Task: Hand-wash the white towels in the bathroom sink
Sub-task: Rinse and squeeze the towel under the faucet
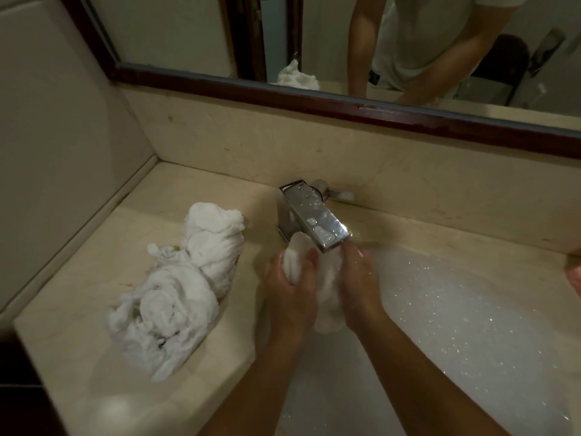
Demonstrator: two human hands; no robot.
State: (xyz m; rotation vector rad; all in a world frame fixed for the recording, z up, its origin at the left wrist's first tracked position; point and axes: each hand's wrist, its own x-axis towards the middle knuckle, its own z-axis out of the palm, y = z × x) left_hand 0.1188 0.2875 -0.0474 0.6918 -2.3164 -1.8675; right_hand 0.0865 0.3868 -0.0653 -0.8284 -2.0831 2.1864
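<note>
A wet white towel [327, 278] is bunched between both my hands, just under the spout of the chrome tap [317, 220]. My left hand [290, 287] grips its left side with thumb and fingers curled round the cloth. On the towel's right side, my right hand [358, 278] holds it with the fingers wrapped behind. Below them the sink [456, 309] is filled with white foamy water. A heap of wrung white towels [182, 291] lies on the counter to the left of the sink.
The beige stone counter [94, 357] runs left to a tiled wall. A dark-framed mirror [314, 99] above the backsplash reflects my arms and the towel heap. A pink object [573, 272] shows at the right edge.
</note>
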